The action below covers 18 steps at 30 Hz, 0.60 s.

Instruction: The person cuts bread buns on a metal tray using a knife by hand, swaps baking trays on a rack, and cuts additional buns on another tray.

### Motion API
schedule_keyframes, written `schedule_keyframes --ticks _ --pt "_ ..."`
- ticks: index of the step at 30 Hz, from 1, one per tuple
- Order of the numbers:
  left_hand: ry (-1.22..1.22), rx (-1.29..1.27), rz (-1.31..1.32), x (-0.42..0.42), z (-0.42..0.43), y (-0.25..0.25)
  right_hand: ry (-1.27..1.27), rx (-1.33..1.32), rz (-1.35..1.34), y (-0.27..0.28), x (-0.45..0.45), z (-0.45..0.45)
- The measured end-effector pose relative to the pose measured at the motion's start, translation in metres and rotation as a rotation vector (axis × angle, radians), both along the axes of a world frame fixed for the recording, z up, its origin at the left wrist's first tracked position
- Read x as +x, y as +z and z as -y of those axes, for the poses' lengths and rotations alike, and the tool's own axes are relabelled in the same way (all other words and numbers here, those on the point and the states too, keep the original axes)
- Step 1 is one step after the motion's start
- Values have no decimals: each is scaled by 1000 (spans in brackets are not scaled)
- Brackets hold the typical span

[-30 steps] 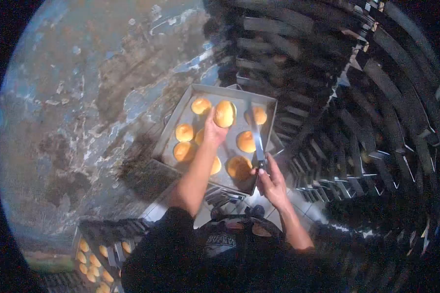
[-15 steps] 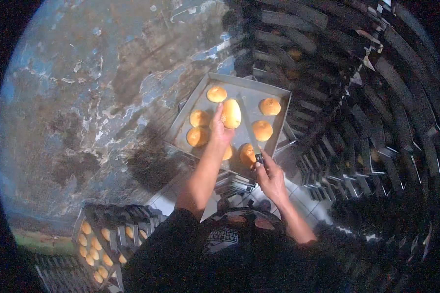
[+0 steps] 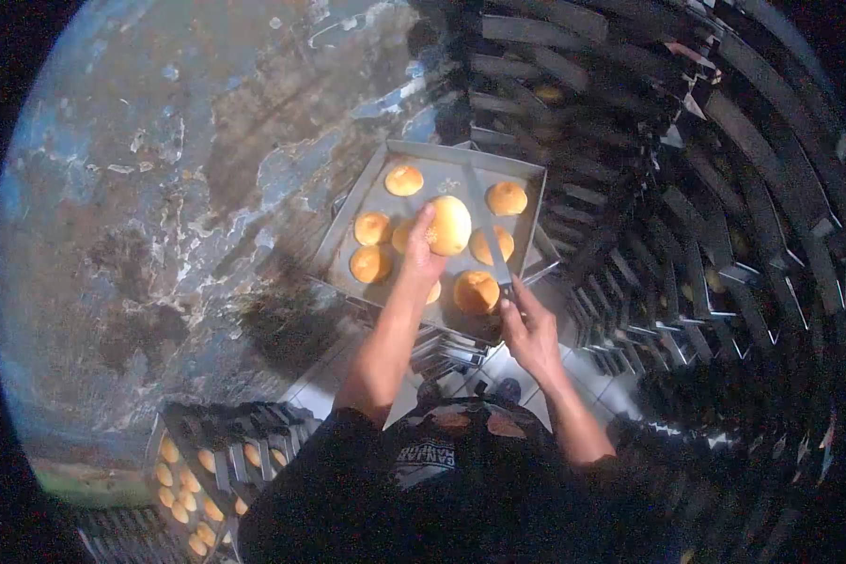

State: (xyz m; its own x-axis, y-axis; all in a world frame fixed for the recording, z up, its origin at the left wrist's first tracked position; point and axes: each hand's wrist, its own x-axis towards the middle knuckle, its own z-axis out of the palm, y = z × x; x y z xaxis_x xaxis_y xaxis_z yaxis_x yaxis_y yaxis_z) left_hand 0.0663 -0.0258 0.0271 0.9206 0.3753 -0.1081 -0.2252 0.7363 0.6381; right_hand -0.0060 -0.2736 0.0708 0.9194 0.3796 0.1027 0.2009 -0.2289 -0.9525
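Observation:
My left hand (image 3: 425,256) is closed around a golden bun (image 3: 449,226), holding it up above a metal baking tray (image 3: 456,174). In my right hand (image 3: 532,331) is a knife (image 3: 492,230), gripped by its dark handle. Its long blade points away from me over the tray, to the right of the held bun and apart from it. Several more round buns lie in the tray, among them a bun (image 3: 477,292) beside the knife handle and a bun (image 3: 507,198) near the right wall. My left hand partly hides some of them.
A dark rack (image 3: 620,122) with many metal slats rises along the right. At lower left stands another rack (image 3: 240,428) with trays of buns (image 3: 187,479). A worn, peeling wall (image 3: 226,160) fills the left side. Pale floor tiles (image 3: 318,381) show below the tray.
The held bun has turned, showing a rounder face, and shifted right over the tray. My right hand and the knife have moved slightly away from me. The whole view has shifted a little.

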Motion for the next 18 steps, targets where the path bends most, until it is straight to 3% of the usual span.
schedule_keyframes --ticks 4,8,10,15,18 --pt "-21 2 37 -2 -12 -1 15 74 -144 11 -8 3" --pt "-56 33 71 -2 -9 5 55 1 -6 2 -2 4" --pt "-45 35 56 -3 -8 12 77 -76 -115 8 -6 10" --pt "-65 89 85 -12 -6 22 80 -33 -70 10 -9 19" --pt "-219 187 81 -16 1 25 68 -42 -124 16 -1 19"
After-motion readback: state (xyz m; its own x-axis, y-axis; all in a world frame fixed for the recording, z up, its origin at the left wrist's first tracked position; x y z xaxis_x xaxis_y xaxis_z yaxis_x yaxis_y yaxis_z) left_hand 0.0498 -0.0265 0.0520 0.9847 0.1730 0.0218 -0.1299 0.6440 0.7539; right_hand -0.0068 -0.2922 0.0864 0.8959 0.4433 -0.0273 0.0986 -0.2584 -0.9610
